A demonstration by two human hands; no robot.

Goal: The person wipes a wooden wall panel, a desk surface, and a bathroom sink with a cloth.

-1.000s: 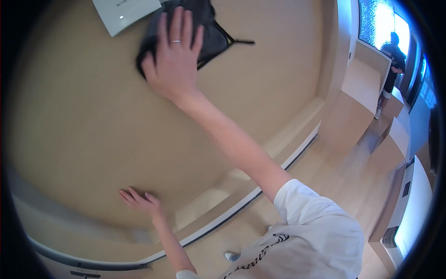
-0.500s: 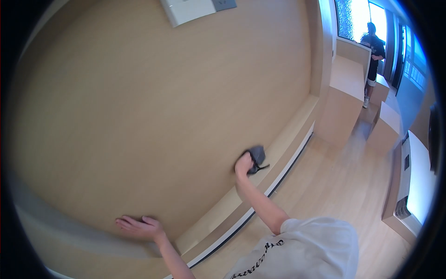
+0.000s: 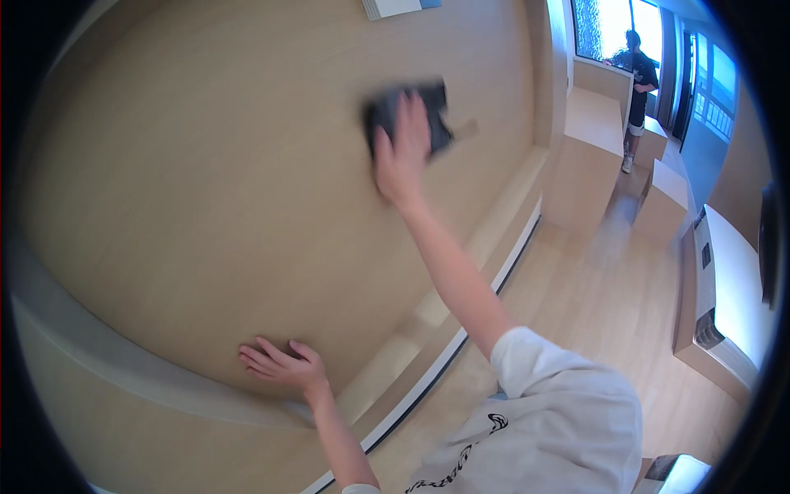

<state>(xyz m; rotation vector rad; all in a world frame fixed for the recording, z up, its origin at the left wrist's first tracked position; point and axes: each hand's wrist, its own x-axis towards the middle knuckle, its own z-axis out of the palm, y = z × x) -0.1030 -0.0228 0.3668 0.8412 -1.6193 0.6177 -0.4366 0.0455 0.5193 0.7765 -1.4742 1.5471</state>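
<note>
Right hand (image 3: 401, 160) spreads squarish dark-grey cloth (image 3: 436, 123) under slightly parted, ungripping fingers, likely for even pressure on tan wood-look panel (image 3: 206, 214) beneath; left hand (image 3: 285, 366), empty, fingers fanned, seemingly braces.

Matt dk cloth (image 3: 383, 111), smooth wood-look brd (image 3: 247, 206), semi-gloss wood-look flr (image 3: 568, 305)

I'm looking onto a broad tan panel (image 3: 230, 206), a greyish band (image 3: 82, 331) bordering its left side and a pale ledge (image 3: 436, 309) running along its lower right. A dark cloth (image 3: 436, 99), blurred, is lying against the panel's upper part, the right hand (image 3: 401, 152) pressing over it. The left hand (image 3: 288, 369) is resting spread near the lower corner. At the top, a white plate (image 3: 391, 8) is showing, partly cut off.
</note>
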